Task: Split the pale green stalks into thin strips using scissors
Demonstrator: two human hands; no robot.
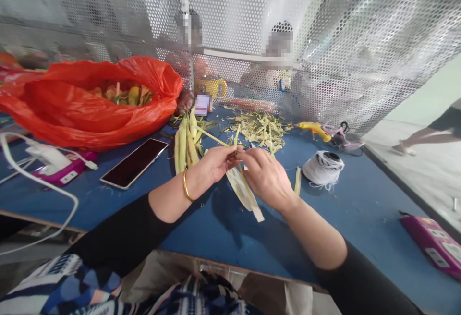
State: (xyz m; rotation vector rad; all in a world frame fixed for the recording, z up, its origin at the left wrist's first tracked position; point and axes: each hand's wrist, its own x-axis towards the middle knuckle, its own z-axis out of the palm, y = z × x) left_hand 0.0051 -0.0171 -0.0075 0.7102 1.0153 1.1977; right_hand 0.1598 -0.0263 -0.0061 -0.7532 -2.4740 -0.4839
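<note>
My left hand, with a gold bangle at the wrist, is closed in a pinch on a thin pale-green stalk that sticks out to the upper left. My right hand meets it at the fingertips, its fingers bent and pinched together; what lies between them is too small to make out. Below the fingers hangs a flat, pale leaf strip, like a husk. Just beyond my left hand lie long yellow-green husk-like leaves. A heap of shredded pale-green scraps lies past my fingertips.
A red plastic bag fills the back left, near a phone and a purple power strip with white cables. At right are white thread, a yellow glue gun and another purple power strip. A perforated metal screen stands behind.
</note>
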